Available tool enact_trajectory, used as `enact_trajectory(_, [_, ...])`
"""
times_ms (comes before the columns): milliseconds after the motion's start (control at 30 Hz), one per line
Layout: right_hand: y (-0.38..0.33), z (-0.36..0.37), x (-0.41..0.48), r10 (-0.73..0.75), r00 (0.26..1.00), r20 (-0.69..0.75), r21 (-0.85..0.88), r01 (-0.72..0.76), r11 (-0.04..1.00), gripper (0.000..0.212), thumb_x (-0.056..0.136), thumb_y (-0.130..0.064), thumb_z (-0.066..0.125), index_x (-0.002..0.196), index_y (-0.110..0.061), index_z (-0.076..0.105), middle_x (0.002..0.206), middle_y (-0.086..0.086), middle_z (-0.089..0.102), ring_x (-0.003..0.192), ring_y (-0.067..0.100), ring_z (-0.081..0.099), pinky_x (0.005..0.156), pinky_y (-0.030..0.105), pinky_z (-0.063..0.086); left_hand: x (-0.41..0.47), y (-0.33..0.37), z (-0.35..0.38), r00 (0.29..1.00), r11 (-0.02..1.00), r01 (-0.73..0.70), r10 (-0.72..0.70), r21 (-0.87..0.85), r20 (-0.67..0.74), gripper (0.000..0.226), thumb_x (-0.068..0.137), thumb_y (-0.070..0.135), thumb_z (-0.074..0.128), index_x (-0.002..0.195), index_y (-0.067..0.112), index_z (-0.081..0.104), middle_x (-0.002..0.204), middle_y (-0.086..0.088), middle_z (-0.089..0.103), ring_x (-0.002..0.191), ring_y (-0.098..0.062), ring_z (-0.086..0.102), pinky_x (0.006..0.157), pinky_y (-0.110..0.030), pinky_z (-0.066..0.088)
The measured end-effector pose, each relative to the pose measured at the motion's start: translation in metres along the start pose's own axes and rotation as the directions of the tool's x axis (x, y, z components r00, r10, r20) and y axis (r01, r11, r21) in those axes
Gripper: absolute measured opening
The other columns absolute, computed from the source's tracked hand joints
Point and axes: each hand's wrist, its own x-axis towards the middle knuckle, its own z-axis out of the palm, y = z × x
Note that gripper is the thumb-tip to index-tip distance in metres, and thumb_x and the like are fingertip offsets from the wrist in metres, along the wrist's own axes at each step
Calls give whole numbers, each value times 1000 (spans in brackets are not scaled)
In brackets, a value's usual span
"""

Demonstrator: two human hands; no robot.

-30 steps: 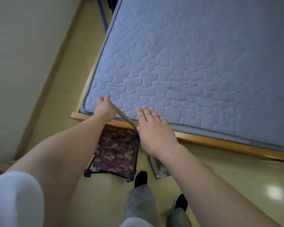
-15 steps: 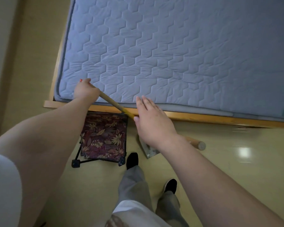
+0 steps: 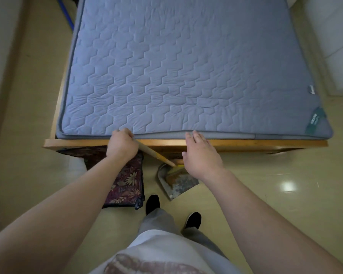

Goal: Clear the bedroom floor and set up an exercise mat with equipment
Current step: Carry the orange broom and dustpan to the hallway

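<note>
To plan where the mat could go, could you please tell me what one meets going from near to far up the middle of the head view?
Black shoes → dustpan → wooden bed frame → blue quilted mattress.

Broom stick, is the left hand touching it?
Touching. The head view shows the left hand with its fingers curled round the top end of the broom stick, which slants out from under the hand.
</note>
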Motion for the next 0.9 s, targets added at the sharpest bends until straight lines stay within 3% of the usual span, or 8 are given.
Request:
enact_trajectory(100, [22, 10, -9, 35, 999, 22, -36, -35, 999, 65, 104, -26, 47, 161, -16, 15, 168, 12, 13, 155, 28, 10, 126, 45, 15, -36, 13, 8, 998, 999, -36, 38, -26, 59, 20, 88, 23, 59, 107, 24, 66, 107, -2, 65, 93, -21, 62, 75, -32, 52])
enact_trajectory(267, [60, 27, -17, 91, 992, 84, -67, -85, 994, 58, 100, -19, 46, 155, -20, 29, 165, 12, 21, 154, 31, 14, 123, 49, 19, -99, 48, 30, 971, 988, -152, 157, -37, 182, 15, 92, 23, 62, 104, 26, 69, 106, 1, 68, 98, -19, 64, 86, -35, 57])
enact_trajectory(367, [79, 36, -24, 40, 985, 170, -104, -23, 994, 49, 98, -16, 47, 147, -21, 43, 151, 8, 39, 140, 31, 37, 111, 47, 38, -130, 64, 48, 957, 985, -172, 175, -35, 229, 10, 91, 25, 63, 99, 29, 69, 106, 3, 68, 98, -17, 64, 87, -35, 58])
enact_trajectory(433, [93, 42, -29, 3, 979, 203, -97, 17, 995, 48, 98, -14, 49, 145, -22, 45, 148, 6, 40, 131, 31, 46, 103, 45, 45, -153, 75, 60, 957, 988, -147, 153, -42, 247, 12, 92, 25, 62, 98, 28, 71, 105, 4, 68, 96, -15, 64, 87, -33, 58])
enact_trajectory(533, [109, 46, -25, -49, 982, 184, -103, 69, 992, 49, 96, -7, 48, 142, -21, 48, 143, 7, 41, 122, 33, 52, 96, 45, 50, -181, 80, 76, 962, 991, -120, 132, -63, 241, 15, 93, 21, 61, 103, 26, 73, 105, 5, 68, 93, -12, 64, 85, -29, 58])
enact_trajectory(667, [125, 57, -10, -125, 977, 174, -82, 141, 987, 44, 93, -1, 48, 131, -24, 50, 119, 6, 50, 100, 31, 58, 85, 45, 55, -214, 86, 83, 976, 984, -106, 130, -140, 174, 11, 92, 20, 68, 99, 28, 68, 98, 11, 64, 89, -7, 61, 84, -31, 58])
enact_trajectory(767, [133, 71, -2, -166, 973, 158, 35, 163, 986, 33, 93, -7, 53, 118, -29, 50, 111, 2, 56, 92, 27, 57, 79, 44, 55, -226, 99, 73, 981, 978, -150, 165, -143, 98, 13, 93, 21, 67, 96, 31, 61, 90, 12, 61, 83, -6, 59, 77, -29, 55])
enact_trajectory(900, [137, 89, -4, -79, 996, 48, 401, 54, 914, 27, 92, -16, 64, 116, -28, 58, 106, 0, 65, 96, 25, 61, 80, 35, 51, -232, 118, 53, 969, 953, -239, 246, -185, 15, 25, 91, 17, 68, 106, 29, 53, 95, 15, 63, 88, -3, 59, 79, -25, 52])
